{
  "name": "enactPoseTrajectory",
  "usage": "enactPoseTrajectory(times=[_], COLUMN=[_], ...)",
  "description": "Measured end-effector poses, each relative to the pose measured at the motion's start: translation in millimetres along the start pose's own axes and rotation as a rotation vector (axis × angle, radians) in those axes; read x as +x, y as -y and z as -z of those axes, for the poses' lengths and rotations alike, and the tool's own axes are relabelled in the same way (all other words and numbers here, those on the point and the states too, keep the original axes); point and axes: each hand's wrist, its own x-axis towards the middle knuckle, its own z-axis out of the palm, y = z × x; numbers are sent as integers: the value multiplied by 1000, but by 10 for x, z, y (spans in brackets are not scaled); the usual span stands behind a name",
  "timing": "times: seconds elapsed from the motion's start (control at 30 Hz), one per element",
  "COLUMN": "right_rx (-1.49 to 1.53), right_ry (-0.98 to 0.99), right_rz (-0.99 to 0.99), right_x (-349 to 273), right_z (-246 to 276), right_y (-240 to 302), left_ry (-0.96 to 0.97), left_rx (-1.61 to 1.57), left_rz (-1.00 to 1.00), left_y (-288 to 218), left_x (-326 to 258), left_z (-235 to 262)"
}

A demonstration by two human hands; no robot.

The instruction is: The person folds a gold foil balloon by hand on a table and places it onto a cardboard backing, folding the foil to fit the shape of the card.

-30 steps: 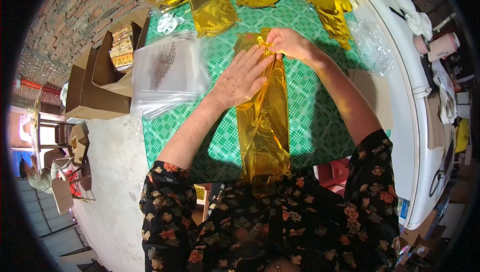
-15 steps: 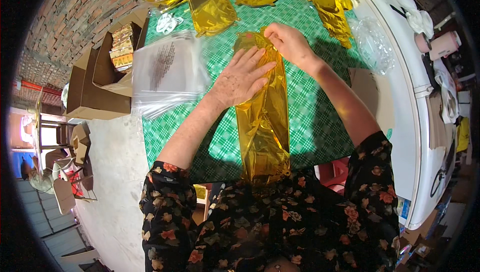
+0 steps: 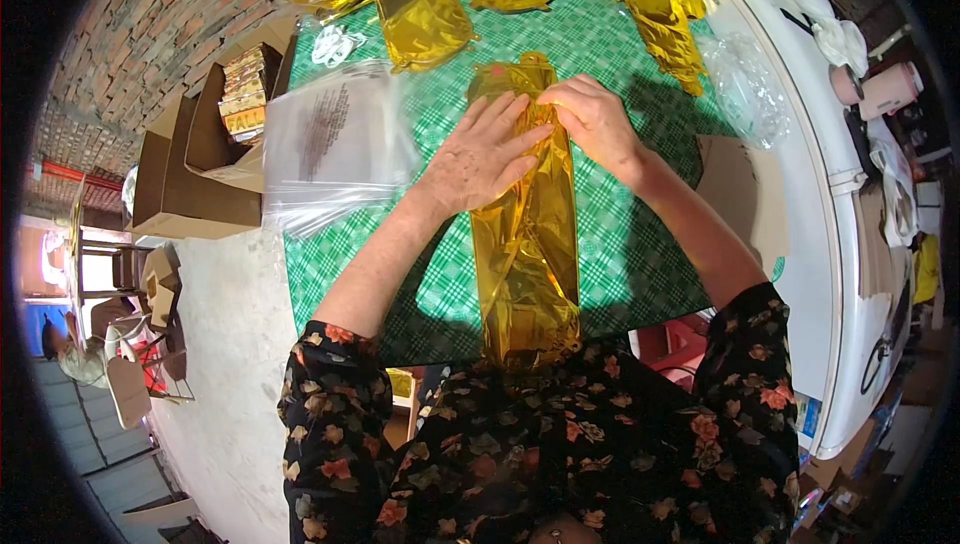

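Note:
A flat, folded gold foil balloon [image 3: 528, 254] lies lengthwise before me, its near end reaching the table edge by my shirt. My left hand [image 3: 478, 156] rests flat on its upper left part, with the fingers stretched and slightly spread. At the upper right edge, my right hand [image 3: 597, 122] is closed, its thumb and forefinger pinching the foil. The foil's far end, with a small tab, shows beyond both hands. What lies right under the left palm is hidden.
More gold foil balloons [image 3: 425, 24] lie along the far side of the green checked tablecloth [image 3: 640, 254]. A stack of clear plastic bags [image 3: 335, 139] is at left, below white ribbon [image 3: 337, 45]. Cardboard boxes [image 3: 195, 179] stand beyond it. A white refrigerator [image 3: 800, 94] borders the right side.
My right hand has moved from the foil's far end a little toward me and to the right, along its edge. My left hand has stayed in place.

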Motion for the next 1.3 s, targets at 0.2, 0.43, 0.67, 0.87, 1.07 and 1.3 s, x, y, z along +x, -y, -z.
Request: enactPoseTrajectory(times=[0.2,0.43,0.67,0.87,1.07,1.3], right_rx=[-58,-156,458,-330,-575,-649], right_ry=[124,-2,-175,-184,-84,-54], right_rz=[-29,-30,-452,-191,-57,-57], right_x=[-41,240,710,736,688,719], right_z=[2,-67,-415,-714,-787,-815], right_y=[-80,-118,-9,-428,-455,-572], left_ry=[9,29,35,38,11,-19], left_rx=[-7,14,30,-1,-17,134], left_rz=[9,2,-1,-8,-5,-34], left_y=[-14,26,36,5,-31,-198], left_x=[10,13,-4,18,-15,-47], left_z=[9,-22,-19,-5,21,161])
